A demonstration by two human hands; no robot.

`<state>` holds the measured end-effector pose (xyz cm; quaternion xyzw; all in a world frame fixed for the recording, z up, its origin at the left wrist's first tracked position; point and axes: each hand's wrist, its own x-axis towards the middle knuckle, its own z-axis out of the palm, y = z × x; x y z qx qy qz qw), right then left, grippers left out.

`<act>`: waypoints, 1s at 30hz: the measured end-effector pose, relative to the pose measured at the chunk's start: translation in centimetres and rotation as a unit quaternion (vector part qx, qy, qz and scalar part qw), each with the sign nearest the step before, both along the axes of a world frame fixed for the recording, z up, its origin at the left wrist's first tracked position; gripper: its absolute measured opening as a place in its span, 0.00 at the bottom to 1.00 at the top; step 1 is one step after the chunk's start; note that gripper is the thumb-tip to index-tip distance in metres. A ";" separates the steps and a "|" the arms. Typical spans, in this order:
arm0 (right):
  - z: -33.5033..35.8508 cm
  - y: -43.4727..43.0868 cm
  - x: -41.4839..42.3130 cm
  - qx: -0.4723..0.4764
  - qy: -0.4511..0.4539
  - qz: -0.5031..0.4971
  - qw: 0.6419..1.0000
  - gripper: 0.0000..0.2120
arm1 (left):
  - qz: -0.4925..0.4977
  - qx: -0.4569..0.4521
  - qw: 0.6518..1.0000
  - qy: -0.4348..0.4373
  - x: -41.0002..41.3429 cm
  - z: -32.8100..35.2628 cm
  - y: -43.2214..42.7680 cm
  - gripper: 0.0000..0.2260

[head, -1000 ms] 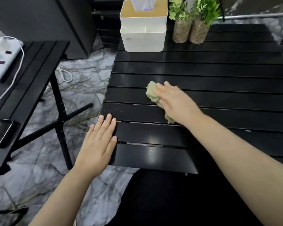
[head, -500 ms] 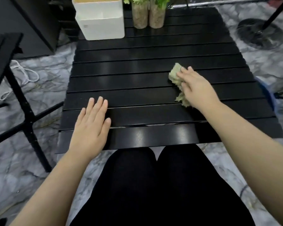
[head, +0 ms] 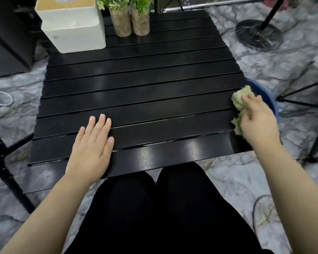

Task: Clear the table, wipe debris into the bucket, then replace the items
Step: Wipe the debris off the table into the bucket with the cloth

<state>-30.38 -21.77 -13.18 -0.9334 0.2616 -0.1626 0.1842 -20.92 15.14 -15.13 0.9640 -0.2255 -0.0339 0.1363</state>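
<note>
1. Now the right hand (head: 255, 116), closed around the green cloth (head: 241, 99), has swept from the middle of the bench (head: 136, 85) out to its right edge.
2. The cloth sits at that edge, just above the blue bucket (head: 264, 96) on the floor beside it.
3. The left hand (head: 92, 143) stays flat and open on the near slats, holding nothing.
4. This stroke looks about done; any crumbs should drop into the bucket.
5. The white box (head: 72, 28) and two plants (head: 129, 17) stand at the far end.
</note>
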 end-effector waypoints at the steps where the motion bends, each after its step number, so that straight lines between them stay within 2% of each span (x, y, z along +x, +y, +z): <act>1: -0.1 0.5 0.1 0.006 -0.009 -0.020 1.000 0.19 | 0.006 0.001 1.000 0.003 -0.1 0.1 -0.1 0.23; 2: -0.3 2.2 0.3 0.000 -0.017 -0.006 1.000 0.18 | 0.014 0.000 1.000 0.004 -0.1 0.2 -0.3 0.23; 4: -0.8 7.7 0.3 -0.019 -0.047 0.090 0.995 0.19 | 0.027 -0.008 1.000 0.007 -0.1 0.6 -1.4 0.23; 6: -1.4 13.0 -0.4 -0.034 -0.065 0.197 0.978 0.20 | 0.008 -0.020 1.000 0.003 0.4 1.0 -3.8 0.23; 8: -1.4 13.7 -1.5 -0.032 -0.045 0.253 0.966 0.21 | -0.027 -0.027 0.999 -0.004 1.1 1.3 -6.8 0.23; 10: -1.3 9.2 -2.5 -0.034 -0.041 0.199 0.979 0.20 | -0.057 -0.027 0.998 -0.004 1.6 1.3 -9.3 0.23; 12: -0.9 3.8 -3.7 -0.016 -0.023 0.060 0.998 0.19 | -0.074 -0.018 0.997 0.001 1.7 0.9 -10.5 0.23; 15: -0.7 -0.3 -4.1 -0.010 0.020 -0.081 0.996 0.19 | -0.080 0.004 0.997 -0.001 1.6 -0.1 -10.7 0.23; 17: -0.7 1.8 -2.8 -0.023 0.014 -0.081 0.996 0.18 | -0.083 0.012 0.996 -0.009 1.7 -0.5 -10.6 0.26; 20: -1.4 8.7 -1.2 -0.049 -0.017 0.063 0.997 0.21 | -0.084 0.008 0.996 -0.013 1.8 -0.8 -10.5 0.27; 22: -1.8 12.1 -1.5 -0.050 -0.001 0.165 0.985 0.22 | -0.083 0.004 0.996 -0.013 1.7 -0.7 -10.4 0.27; 24: -2.0 10.9 -2.0 -0.049 -0.004 0.197 0.979 0.21 | -0.082 -0.005 0.997 -0.007 1.6 -0.6 -10.5 0.27; 26: -2.0 6.7 -1.9 -0.067 -0.002 0.153 0.986 0.20 | -0.085 -0.020 0.996 0.000 1.7 -0.5 -10.5 0.26; 28: -1.8 1.5 -0.6 -0.074 0.024 0.049 0.996 0.21 | -0.085 -0.050 0.995 0.009 2.4 0.0 -10.2 0.23; 30: -1.2 -2.1 1.9 -0.034 0.043 -0.059 0.997 0.22 | -0.068 -0.088 0.994 0.002 4.6 0.7 -9.5 0.21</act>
